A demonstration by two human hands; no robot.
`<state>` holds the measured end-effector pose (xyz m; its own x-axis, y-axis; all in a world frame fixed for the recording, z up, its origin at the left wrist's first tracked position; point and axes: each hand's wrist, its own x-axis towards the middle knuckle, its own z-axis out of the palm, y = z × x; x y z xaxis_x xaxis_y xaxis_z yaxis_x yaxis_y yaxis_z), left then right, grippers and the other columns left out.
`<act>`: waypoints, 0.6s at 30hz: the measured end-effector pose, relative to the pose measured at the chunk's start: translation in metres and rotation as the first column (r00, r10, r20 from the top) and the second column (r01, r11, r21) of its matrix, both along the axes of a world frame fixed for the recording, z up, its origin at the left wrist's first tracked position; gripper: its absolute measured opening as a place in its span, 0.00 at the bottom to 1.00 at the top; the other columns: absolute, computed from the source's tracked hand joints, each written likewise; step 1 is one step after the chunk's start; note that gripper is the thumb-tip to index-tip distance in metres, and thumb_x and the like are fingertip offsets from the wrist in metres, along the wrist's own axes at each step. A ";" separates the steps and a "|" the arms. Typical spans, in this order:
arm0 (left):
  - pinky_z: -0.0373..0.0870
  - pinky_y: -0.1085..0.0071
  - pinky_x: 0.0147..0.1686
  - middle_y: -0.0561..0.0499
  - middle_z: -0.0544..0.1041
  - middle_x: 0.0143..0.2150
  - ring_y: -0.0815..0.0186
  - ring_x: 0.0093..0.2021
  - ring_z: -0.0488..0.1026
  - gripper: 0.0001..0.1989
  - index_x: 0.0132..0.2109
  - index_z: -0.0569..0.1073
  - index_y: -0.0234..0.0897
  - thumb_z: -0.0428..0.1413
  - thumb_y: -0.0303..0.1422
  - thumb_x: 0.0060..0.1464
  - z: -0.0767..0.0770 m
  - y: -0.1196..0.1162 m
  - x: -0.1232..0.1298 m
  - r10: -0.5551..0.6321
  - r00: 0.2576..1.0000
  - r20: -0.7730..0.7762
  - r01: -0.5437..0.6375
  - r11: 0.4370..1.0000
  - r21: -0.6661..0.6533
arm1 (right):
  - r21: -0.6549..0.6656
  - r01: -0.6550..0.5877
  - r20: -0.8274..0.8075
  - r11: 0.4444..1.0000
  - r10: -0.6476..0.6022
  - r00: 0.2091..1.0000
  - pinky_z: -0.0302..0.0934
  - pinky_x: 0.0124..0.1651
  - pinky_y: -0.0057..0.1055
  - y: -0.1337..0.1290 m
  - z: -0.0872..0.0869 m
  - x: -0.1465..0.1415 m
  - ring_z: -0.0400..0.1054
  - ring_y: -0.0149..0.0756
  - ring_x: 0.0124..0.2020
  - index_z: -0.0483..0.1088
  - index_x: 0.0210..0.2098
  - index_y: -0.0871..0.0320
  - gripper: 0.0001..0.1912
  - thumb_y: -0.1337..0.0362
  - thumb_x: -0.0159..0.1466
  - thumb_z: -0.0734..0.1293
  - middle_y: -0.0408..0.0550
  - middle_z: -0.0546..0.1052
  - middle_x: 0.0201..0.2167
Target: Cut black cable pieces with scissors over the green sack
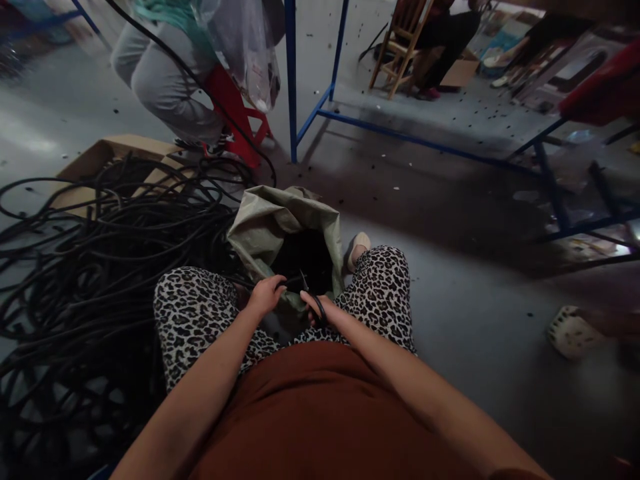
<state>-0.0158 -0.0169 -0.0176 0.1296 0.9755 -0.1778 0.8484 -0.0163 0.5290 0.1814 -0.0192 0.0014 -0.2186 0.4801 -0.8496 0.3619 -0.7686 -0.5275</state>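
Between my knees stands an open woven sack (250, 220) with a dark inside. My right hand (316, 309) grips black-handled scissors (319, 312) at the sack's near edge, their blades pointing up and away over the opening. Just to the left, my left hand (268, 293) is closed on a piece of black cord (283, 283) whose end reaches toward the blades. Whether the blades touch the cord is too small to tell. A large tangled heap of black cords (115, 247) lies on the floor to the left of my leg.
Behind the cord heap is a cardboard box (75, 197). A seated person in grey trousers is on a red stool (235, 120) at the upper left. A blue metal frame (294, 87) stands ahead. Another person sits on a wooden chair (400, 43). A foot in a pale clog (573, 332) is at right.
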 end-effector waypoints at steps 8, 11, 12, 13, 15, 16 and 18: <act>0.65 0.66 0.50 0.48 0.76 0.46 0.62 0.47 0.71 0.16 0.49 0.70 0.38 0.50 0.36 0.55 0.000 0.003 -0.009 -0.011 0.999 -0.046 0.012 1.000 0.025 | 0.094 0.026 -0.012 0.995 -0.025 1.000 0.55 0.10 0.21 0.000 -0.004 0.004 0.56 0.24 0.08 0.62 0.21 0.62 0.24 0.48 0.63 0.61 0.39 0.61 0.10; 0.64 0.66 0.50 0.47 0.76 0.46 0.62 0.47 0.71 0.15 0.49 0.71 0.39 0.50 0.35 0.55 0.004 0.003 -0.009 -0.033 0.995 -0.095 0.032 0.999 -0.008 | 0.099 0.039 0.019 0.994 -0.041 0.999 0.53 0.09 0.20 0.000 -0.006 0.003 0.55 0.24 0.08 0.62 0.21 0.61 0.23 0.48 0.62 0.62 0.37 0.60 0.09; 0.65 0.67 0.49 0.48 0.76 0.45 0.62 0.47 0.71 0.15 0.49 0.71 0.39 0.49 0.35 0.56 0.005 0.003 -0.008 -0.042 0.993 -0.111 0.039 0.999 -0.024 | 0.100 0.034 0.037 0.994 -0.038 0.999 0.53 0.09 0.20 0.000 -0.007 0.003 0.54 0.23 0.07 0.62 0.21 0.61 0.23 0.48 0.62 0.62 0.37 0.60 0.09; 0.64 0.68 0.49 0.48 0.76 0.45 0.63 0.46 0.71 0.15 0.49 0.71 0.39 0.49 0.35 0.56 0.006 0.003 -0.007 -0.051 0.990 -0.128 0.046 0.998 -0.039 | 0.100 0.024 0.056 0.995 -0.030 0.998 0.52 0.09 0.20 0.000 -0.009 0.003 0.54 0.23 0.07 0.62 0.21 0.61 0.23 0.48 0.61 0.62 0.37 0.60 0.09; 0.64 0.68 0.49 0.48 0.76 0.46 0.63 0.46 0.72 0.15 0.49 0.71 0.40 0.49 0.34 0.56 0.007 0.002 -0.006 -0.071 0.984 -0.161 0.062 0.996 -0.059 | 0.100 -0.008 0.092 0.995 -0.001 0.996 0.52 0.09 0.20 -0.001 -0.012 0.003 0.53 0.23 0.07 0.62 0.21 0.61 0.23 0.48 0.61 0.63 0.38 0.60 0.09; 0.64 0.68 0.49 0.48 0.76 0.45 0.63 0.46 0.72 0.15 0.49 0.71 0.40 0.49 0.34 0.56 0.006 0.002 -0.005 -0.081 0.982 -0.173 0.070 0.995 -0.068 | 0.099 -0.028 0.106 0.995 0.018 0.994 0.52 0.09 0.20 -0.001 -0.014 0.003 0.54 0.24 0.07 0.62 0.20 0.61 0.23 0.48 0.60 0.64 0.38 0.61 0.09; 0.64 0.68 0.48 0.47 0.77 0.45 0.62 0.46 0.72 0.14 0.48 0.72 0.40 0.50 0.34 0.55 0.005 0.001 -0.004 -0.090 0.979 -0.185 0.075 0.993 -0.087 | 0.096 -0.078 0.135 0.992 0.065 0.989 0.51 0.09 0.21 -0.002 -0.016 0.004 0.54 0.24 0.07 0.62 0.19 0.61 0.23 0.49 0.59 0.65 0.39 0.61 0.09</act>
<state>-0.0195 -0.0157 -0.0122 0.1660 0.9446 -0.2830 0.9303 -0.0549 0.3627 0.1852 -0.0210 -0.0141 -0.1457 0.5521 -0.8210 0.4854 -0.6832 -0.5456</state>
